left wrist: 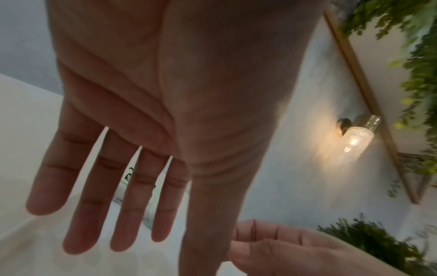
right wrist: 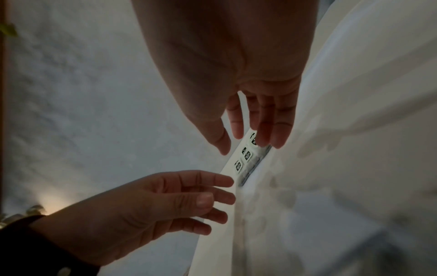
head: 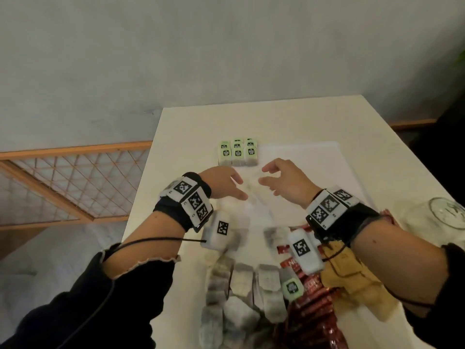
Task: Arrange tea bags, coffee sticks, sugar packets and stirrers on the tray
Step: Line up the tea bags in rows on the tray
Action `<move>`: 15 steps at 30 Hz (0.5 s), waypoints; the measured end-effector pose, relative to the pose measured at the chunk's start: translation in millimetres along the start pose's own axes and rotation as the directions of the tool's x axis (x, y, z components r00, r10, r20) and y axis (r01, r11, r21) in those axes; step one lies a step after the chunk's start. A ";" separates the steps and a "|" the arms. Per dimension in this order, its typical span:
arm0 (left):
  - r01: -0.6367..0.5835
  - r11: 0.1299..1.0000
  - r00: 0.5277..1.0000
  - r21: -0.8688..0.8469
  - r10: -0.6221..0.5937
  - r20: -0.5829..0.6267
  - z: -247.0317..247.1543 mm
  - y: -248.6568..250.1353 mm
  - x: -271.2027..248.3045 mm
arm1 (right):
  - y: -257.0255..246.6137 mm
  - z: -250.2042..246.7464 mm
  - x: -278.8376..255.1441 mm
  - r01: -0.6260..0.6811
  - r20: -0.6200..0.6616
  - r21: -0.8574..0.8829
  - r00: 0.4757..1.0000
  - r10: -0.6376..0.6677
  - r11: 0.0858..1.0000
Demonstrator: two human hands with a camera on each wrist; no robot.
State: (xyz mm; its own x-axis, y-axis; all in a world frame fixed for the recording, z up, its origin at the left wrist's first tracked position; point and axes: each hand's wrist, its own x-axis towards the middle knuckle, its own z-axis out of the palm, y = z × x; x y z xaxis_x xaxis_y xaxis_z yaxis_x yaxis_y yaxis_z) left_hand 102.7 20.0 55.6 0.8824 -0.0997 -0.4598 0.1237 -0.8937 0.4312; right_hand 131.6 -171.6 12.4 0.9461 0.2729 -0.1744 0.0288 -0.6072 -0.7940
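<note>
Several tea bags (head: 237, 152) with green tags lie in neat rows at the far left corner of the white tray (head: 305, 157). My left hand (head: 239, 188) and right hand (head: 263, 176) hover just in front of them, facing each other, fingers relaxed, holding nothing. The left wrist view shows my left hand's fingers (left wrist: 132, 198) straight, a tea bag tag (left wrist: 129, 177) showing between them. The right wrist view shows my right hand (right wrist: 248, 142) over the tea bag row (right wrist: 246, 156), with the left hand (right wrist: 220, 194) beside it.
Near the table's front edge lies a loose pile of tea bags (head: 239, 288), red coffee sticks (head: 310, 301) and brown sugar packets (head: 352, 280). A clear glass (head: 435, 215) stands at the right. The white table (head: 191, 127) ends at the left above a wooden lattice (head: 75, 177).
</note>
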 end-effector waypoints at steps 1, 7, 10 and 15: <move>-0.015 1.000 1.000 0.012 0.014 0.018 2.9 2.4 -8.4 | -0.2 -1.0 -11.8 0.005 0.036 0.006 0.999 -0.005 1.000; -0.064 0.995 0.994 0.072 0.056 0.098 40.6 -6.7 -62.6 | 11.5 5.7 -88.9 0.039 0.215 0.020 0.976 -0.043 0.999; -0.101 0.990 0.991 0.102 0.090 0.101 58.8 -10.6 -79.2 | 17.4 9.0 -111.4 0.070 0.288 -0.012 0.955 -0.064 0.997; -0.068 0.966 0.996 0.249 0.052 0.070 77.9 -23.6 -94.4 | 19.4 16.1 -138.1 0.139 0.322 -0.043 0.939 -0.119 0.989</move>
State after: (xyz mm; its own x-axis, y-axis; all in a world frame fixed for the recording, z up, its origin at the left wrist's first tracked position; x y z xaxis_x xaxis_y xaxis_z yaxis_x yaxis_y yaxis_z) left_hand -18.9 16.4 28.4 0.8538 -0.1767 -0.4898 -0.0540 -0.9656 0.2543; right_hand -3.7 -209.1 11.8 0.7816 0.5684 -0.2571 0.1740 -0.5944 -0.7851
